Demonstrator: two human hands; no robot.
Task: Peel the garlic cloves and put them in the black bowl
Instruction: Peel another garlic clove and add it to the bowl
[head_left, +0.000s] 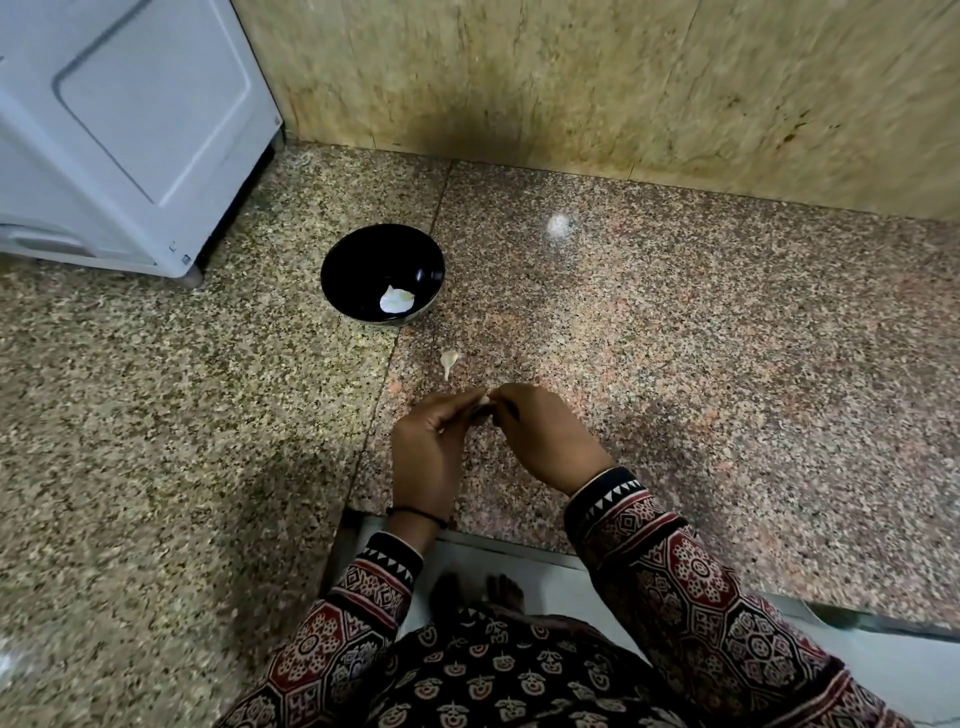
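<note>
Black bowl (353, 260) sits at eleven o'clock from the clove (484, 401) pinched between left hand (434, 447) and right hand (545, 436), nearer the left.

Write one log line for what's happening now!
step: peeling | left hand, right hand: pinch held clove | bowl: garlic inside | counter: loose clove near bowl

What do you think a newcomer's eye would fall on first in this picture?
Probably the two hands low in the centre: the left hand and right hand pinch a small garlic clove between their fingers over the speckled stone counter. Next comes the black bowl beyond them, with pale peeled garlic at its bottom, and one loose clove lying on the counter between bowl and hands.
</note>
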